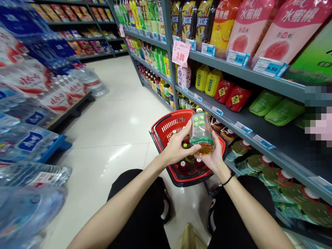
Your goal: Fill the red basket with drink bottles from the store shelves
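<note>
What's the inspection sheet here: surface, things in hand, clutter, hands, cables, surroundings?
Surface: glossy pale floor; a red basket stands on it in front of the knees.
Things in hand: bottle of amber drink with a green label and white cap, held tilted above the basket; capped bottles lie inside the basket.
Clutter: a pale bag-like thing at the bottom edge, unclear.
Hands: left hand grips the bottle's side; right hand cups its base.
Cables: nothing seen.
Surroundings: drink shelves with price tags to the right; wrapped water packs stacked to the left.
</note>
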`<state>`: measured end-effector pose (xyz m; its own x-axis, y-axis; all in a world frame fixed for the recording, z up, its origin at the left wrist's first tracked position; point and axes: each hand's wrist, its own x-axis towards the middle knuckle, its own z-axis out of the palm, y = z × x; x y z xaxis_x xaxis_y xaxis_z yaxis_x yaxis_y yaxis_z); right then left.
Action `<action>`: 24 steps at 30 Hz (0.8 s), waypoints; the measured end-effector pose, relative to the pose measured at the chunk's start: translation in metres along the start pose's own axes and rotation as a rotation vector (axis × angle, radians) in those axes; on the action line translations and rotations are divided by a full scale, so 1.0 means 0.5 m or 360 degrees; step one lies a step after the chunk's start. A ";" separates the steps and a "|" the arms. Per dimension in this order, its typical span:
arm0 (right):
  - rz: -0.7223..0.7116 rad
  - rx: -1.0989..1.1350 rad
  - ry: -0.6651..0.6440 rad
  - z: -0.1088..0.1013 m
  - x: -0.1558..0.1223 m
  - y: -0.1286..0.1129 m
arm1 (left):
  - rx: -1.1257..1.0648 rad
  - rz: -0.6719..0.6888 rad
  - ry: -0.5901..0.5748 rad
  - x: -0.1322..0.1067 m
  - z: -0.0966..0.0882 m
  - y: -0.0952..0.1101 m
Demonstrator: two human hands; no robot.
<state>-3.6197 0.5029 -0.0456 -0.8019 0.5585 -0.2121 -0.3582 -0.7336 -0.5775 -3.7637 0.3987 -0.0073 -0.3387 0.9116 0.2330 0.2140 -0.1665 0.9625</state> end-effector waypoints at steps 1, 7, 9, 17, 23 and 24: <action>0.0012 0.0003 0.0001 -0.001 0.000 0.000 | 0.0026 0.0012 -0.0003 0.000 0.002 -0.001; -0.0116 -0.0028 0.0151 -0.004 0.009 0.003 | 0.0259 -0.0118 0.0119 -0.014 0.039 0.002; -0.0236 -0.0056 0.0216 -0.004 0.015 0.006 | 0.0209 -0.0274 0.0133 -0.017 0.053 0.006; -0.0413 -0.0215 0.0193 -0.013 0.022 0.009 | 0.0404 -0.0337 0.0295 -0.012 0.078 0.049; -0.0484 -0.0228 0.0202 -0.016 0.022 0.009 | 0.0601 -0.0326 0.0277 -0.012 0.075 0.050; -0.0472 -0.0225 0.0202 -0.016 0.023 0.010 | 0.0586 -0.0315 0.0266 -0.012 0.073 0.047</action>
<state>-3.6268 0.5086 -0.0571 -0.6039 0.7895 -0.1099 -0.4898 -0.4762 -0.7303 -3.7235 0.4031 0.0089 -0.5427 0.8343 0.0975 0.4317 0.1775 0.8844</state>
